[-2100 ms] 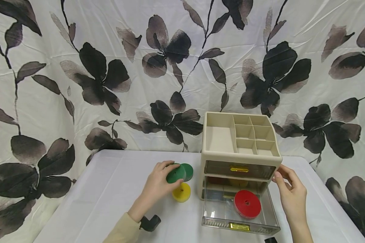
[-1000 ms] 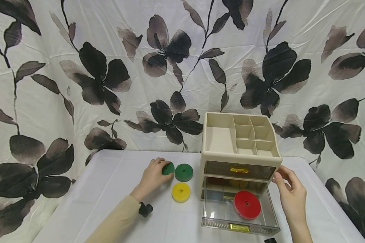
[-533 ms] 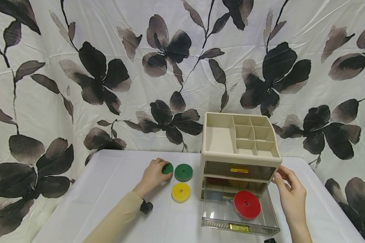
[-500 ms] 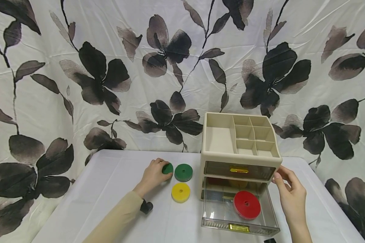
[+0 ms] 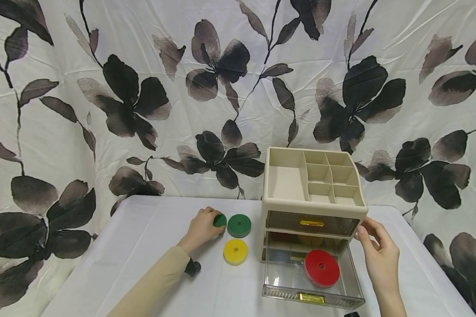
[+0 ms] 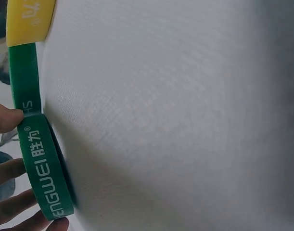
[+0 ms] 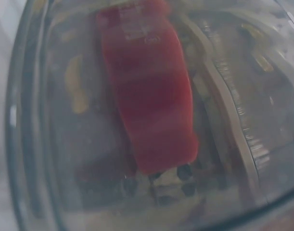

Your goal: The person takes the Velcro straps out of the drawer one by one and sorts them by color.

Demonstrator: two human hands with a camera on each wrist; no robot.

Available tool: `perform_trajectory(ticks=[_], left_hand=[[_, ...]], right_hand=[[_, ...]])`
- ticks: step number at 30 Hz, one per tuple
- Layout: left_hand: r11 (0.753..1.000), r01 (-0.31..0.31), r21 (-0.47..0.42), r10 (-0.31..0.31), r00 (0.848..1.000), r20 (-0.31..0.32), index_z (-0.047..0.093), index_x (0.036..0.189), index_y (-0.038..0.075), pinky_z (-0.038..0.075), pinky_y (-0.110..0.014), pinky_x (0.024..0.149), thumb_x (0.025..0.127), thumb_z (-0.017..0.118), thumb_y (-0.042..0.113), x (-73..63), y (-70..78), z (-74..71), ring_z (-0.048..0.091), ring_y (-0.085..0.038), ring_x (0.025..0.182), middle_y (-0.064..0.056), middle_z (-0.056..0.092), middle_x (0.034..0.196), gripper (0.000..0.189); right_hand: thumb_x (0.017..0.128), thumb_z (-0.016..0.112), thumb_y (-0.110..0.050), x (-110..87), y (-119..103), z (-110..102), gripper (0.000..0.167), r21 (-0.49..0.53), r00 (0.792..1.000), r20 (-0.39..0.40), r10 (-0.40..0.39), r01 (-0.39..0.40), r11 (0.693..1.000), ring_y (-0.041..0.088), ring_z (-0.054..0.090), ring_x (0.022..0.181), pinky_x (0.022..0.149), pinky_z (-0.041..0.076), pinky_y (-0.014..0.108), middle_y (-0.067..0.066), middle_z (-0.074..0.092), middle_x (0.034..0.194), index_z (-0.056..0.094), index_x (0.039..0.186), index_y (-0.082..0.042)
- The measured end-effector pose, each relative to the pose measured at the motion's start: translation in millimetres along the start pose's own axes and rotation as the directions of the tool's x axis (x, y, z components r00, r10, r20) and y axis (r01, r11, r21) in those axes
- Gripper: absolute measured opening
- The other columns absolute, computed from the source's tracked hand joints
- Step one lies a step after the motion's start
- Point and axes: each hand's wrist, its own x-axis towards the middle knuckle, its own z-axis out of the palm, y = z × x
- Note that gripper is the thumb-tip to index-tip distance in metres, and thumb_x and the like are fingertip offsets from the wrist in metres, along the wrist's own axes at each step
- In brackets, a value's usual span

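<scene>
Left fingers [image 6: 7,172] hold a green roll [image 6: 43,168] (white-lettered) between them, just beside its green twin [image 5: 239,226].

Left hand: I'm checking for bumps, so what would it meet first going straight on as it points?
With the held green roll leading, the left hand would likely meet the other green roll first; whether the two rolls touch is hard to tell.
</scene>
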Motion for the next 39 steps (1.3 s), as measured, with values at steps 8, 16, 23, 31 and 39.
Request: perform_trajectory(ticks=[8, 16, 23, 31, 39], left_hand=[[1.000, 0.007, -0.004, -0.007, 1.000, 0.008, 0.068, 0.113, 0.008, 0.054, -0.043, 0.078, 0.077, 0.078, 0.035, -0.3, -1.6, 1.9, 0.057, -0.026, 0.096, -0.013, 0.062, 0.112, 0.046], [1.000, 0.020, -0.022, -0.019, 0.999, 0.044, 0.067, 0.117, 0.009, 0.053, -0.044, 0.083, 0.078, 0.078, 0.034, 0.5, -3.0, 2.6, 0.057, -0.027, 0.099, -0.015, 0.061, 0.113, 0.047], [1.000, 0.026, -0.015, -0.025, 0.997, 0.069, 0.065, 0.119, 0.009, 0.054, -0.045, 0.083, 0.079, 0.077, 0.034, 1.0, -4.0, 2.8, 0.057, -0.026, 0.097, -0.014, 0.061, 0.111, 0.048], [1.000, 0.008, -0.027, -0.006, 0.998, 0.056, 0.063, 0.123, 0.009, 0.052, -0.047, 0.086, 0.081, 0.075, 0.034, -1.1, -5.5, 2.8, 0.057, -0.029, 0.104, -0.016, 0.060, 0.121, 0.050], [0.998, -0.006, -0.064, 0.007, 1.000, 0.023, 0.059, 0.129, 0.011, 0.046, -0.054, 0.098, 0.084, 0.071, 0.032, -9.3, -4.3, 0.8, 0.052, -0.039, 0.124, -0.021, 0.051, 0.138, 0.051]], right_hand=[[0.094, 0.058, -0.005, -1.0, 0.8, -0.5, 0.029, -0.014, 1.000, 0.003, 0.006, -0.006, 1.000, -0.006, 0.059, 0.089, 0.072, 0.049, 0.005, -0.025, 0.060, 0.100, 0.062, 0.121, 0.001], [0.094, 0.058, -0.005, -1.5, 1.6, -1.1, 0.029, -0.014, 1.000, 0.002, 0.005, -0.005, 1.000, -0.006, 0.059, 0.089, 0.072, 0.049, 0.005, -0.025, 0.059, 0.100, 0.062, 0.122, 0.001], [0.094, 0.058, -0.003, -0.6, 0.5, -0.7, 0.029, -0.005, 1.000, 0.012, 0.005, -0.005, 1.000, -0.007, 0.058, 0.090, 0.073, 0.049, 0.006, -0.024, 0.060, 0.101, 0.062, 0.122, 0.000], [0.094, 0.058, -0.004, -0.2, 0.3, -0.4, 0.028, -0.004, 1.000, 0.011, -0.001, 0.001, 1.000, -0.006, 0.059, 0.090, 0.072, 0.049, 0.005, -0.025, 0.060, 0.101, 0.062, 0.121, 0.001], [0.094, 0.057, -0.003, -0.2, -0.1, -0.5, 0.028, 0.010, 1.000, 0.009, -0.005, 0.005, 1.000, -0.006, 0.059, 0.090, 0.073, 0.049, 0.006, -0.025, 0.060, 0.101, 0.062, 0.121, 0.002]])
